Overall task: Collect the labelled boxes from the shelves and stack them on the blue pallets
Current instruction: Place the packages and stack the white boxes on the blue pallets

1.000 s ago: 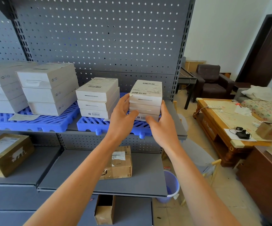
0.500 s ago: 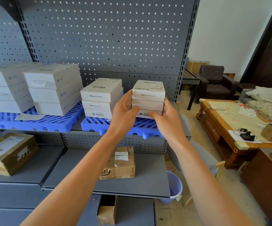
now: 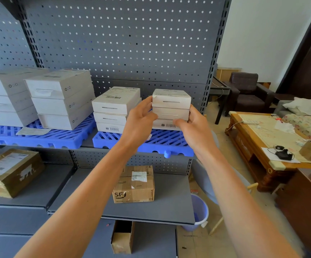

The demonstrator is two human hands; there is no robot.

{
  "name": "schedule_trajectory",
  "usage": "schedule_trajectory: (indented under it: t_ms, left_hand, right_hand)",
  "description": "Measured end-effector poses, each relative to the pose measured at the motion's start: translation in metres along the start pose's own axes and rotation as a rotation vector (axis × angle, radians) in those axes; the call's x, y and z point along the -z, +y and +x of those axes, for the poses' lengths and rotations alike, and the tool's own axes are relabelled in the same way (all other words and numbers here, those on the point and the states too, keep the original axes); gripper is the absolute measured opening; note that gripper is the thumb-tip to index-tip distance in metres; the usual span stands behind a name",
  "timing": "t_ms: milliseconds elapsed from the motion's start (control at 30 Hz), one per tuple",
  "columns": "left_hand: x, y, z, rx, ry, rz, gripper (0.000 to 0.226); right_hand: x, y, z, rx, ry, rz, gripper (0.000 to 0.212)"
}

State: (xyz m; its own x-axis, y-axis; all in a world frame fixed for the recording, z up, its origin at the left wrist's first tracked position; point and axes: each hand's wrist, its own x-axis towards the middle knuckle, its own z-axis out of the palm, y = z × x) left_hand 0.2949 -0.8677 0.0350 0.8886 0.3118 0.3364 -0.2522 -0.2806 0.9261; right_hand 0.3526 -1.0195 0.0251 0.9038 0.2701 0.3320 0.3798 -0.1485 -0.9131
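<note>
Landmark: the right-hand blue slatted plastic pallet [image 3: 171, 141] on the grey metal shelf. On its left half, a stack of three white labelled cardboard boxes [image 3: 113, 110] sits untouched. Our left hand [image 3: 139, 121] presses the left side of the second three-box white stack [image 3: 171, 109], fingers spread along its edge; our right hand [image 3: 193, 125] clamps the right side, thumb at the bottom box. A second ago the stack's base sat lower toward the pallet's front; now it looks further back, seemingly resting on the slats. We judge placement nearly finished. Below the pallet, a brown cardboard parcel [image 3: 134, 184] waits.
</note>
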Motion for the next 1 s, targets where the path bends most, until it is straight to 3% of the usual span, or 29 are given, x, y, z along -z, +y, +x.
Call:
schedule_trajectory:
  t_ms: [467,1000]
  left_hand:
    - [-0.002,-0.023,-0.012,-0.013,0.077,-0.044,0.054]
    - [-0.008,-0.024,-0.022,-0.061,0.111,-0.066,0.054]
  right_hand:
    - [-0.017,0.02,-0.014,0.031,-0.002,0.043,0.064]
    - [-0.022,0.028,-0.013,0.033,0.025,0.007,0.063]
